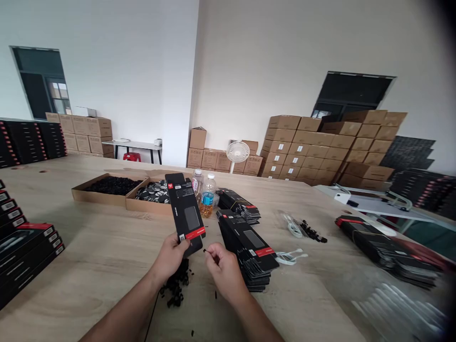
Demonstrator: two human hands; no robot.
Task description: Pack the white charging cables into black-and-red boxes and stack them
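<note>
My left hand grips a flat black packaging box by its lower end, thumb on the front. The box is tilted, with a red band and a grey window-like panel. Close to its lower right corner is my right hand, its thumb and forefinger pinched at a tiny dark piece too small to name. Below the left hand lies a loose pile of small black pieces. A stack of flat black packaging boxes stands just right of my right hand.
Two cardboard trays of small parts, two plastic bottles and banded boxes stand beyond my hands. White cables lie at right, more banded boxes farther right. Black boxes are stacked at left.
</note>
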